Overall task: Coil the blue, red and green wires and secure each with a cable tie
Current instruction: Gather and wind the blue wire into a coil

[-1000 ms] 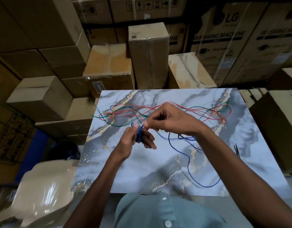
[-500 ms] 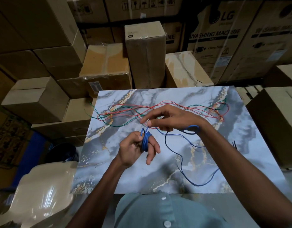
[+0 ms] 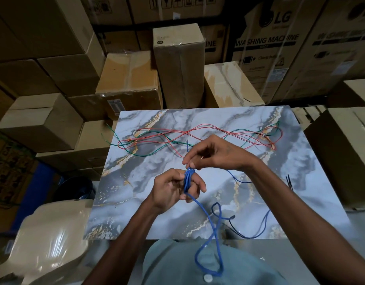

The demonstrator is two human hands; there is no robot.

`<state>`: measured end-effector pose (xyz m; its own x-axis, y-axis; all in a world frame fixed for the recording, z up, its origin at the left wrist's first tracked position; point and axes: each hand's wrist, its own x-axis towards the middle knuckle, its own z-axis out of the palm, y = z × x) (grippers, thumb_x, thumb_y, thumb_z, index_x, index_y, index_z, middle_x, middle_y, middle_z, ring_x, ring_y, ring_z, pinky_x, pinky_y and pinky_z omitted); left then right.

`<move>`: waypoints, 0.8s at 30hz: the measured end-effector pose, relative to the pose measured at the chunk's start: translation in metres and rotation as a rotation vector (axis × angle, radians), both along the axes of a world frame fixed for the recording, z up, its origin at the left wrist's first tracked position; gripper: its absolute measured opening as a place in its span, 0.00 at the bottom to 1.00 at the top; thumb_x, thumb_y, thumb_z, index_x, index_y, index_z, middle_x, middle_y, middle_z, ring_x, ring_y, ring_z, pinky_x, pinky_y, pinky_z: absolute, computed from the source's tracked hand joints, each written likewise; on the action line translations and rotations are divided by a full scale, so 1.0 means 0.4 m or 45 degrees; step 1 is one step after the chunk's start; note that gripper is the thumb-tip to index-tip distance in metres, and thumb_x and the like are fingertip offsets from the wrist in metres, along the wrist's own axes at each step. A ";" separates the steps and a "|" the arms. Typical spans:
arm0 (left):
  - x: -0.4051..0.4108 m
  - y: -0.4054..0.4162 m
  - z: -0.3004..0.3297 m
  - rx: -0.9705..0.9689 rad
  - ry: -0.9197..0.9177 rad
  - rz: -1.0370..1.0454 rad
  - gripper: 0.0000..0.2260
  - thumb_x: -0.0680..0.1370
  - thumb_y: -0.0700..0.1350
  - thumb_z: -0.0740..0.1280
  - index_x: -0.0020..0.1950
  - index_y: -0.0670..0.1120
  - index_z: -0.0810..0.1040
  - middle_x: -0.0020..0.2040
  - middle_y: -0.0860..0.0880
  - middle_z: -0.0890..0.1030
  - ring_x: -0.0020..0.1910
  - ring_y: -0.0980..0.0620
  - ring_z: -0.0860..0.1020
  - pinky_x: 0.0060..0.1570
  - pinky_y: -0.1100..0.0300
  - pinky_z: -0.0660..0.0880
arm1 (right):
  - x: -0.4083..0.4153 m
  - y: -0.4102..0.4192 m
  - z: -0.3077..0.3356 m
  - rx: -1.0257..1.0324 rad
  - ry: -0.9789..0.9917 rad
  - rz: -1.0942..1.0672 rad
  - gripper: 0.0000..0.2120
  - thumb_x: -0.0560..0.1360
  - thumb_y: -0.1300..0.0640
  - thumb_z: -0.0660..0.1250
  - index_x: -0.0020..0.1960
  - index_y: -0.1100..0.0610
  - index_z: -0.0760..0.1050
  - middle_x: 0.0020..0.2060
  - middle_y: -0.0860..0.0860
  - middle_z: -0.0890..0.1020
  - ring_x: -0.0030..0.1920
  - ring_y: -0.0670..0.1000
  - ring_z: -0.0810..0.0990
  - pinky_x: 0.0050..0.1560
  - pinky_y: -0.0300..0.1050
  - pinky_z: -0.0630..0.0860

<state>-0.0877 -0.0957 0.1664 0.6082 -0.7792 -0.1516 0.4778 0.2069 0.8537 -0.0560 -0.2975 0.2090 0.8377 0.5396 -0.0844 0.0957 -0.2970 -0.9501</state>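
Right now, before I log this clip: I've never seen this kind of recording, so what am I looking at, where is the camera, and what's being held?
There is no machine here: a person wears one camera on the head, looking down at their own arms. The left hand holds a small coil of blue wire wound round its fingers. The right hand pinches the wire just above the coil. The loose rest of the wire trails toward the person's shirt. On the marble-patterned board lie uncoiled red wires and green wires. Thin dark strips, possibly cable ties, lie at the right. Cardboard boxes stand around.
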 end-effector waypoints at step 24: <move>0.019 0.005 -0.019 0.571 -0.361 0.172 0.09 0.77 0.47 0.58 0.43 0.43 0.73 0.37 0.42 0.73 0.33 0.53 0.72 0.40 0.61 0.70 | -0.159 0.006 0.028 -0.448 0.390 -0.114 0.19 0.71 0.46 0.80 0.52 0.47 0.73 0.41 0.49 0.87 0.36 0.45 0.81 0.45 0.45 0.77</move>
<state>-0.0802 -0.0937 0.1588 0.7639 -0.5878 -0.2662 0.2104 -0.1631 0.9639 -0.1197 -0.2951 0.2201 0.7876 0.3608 -0.4995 -0.2141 -0.5999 -0.7709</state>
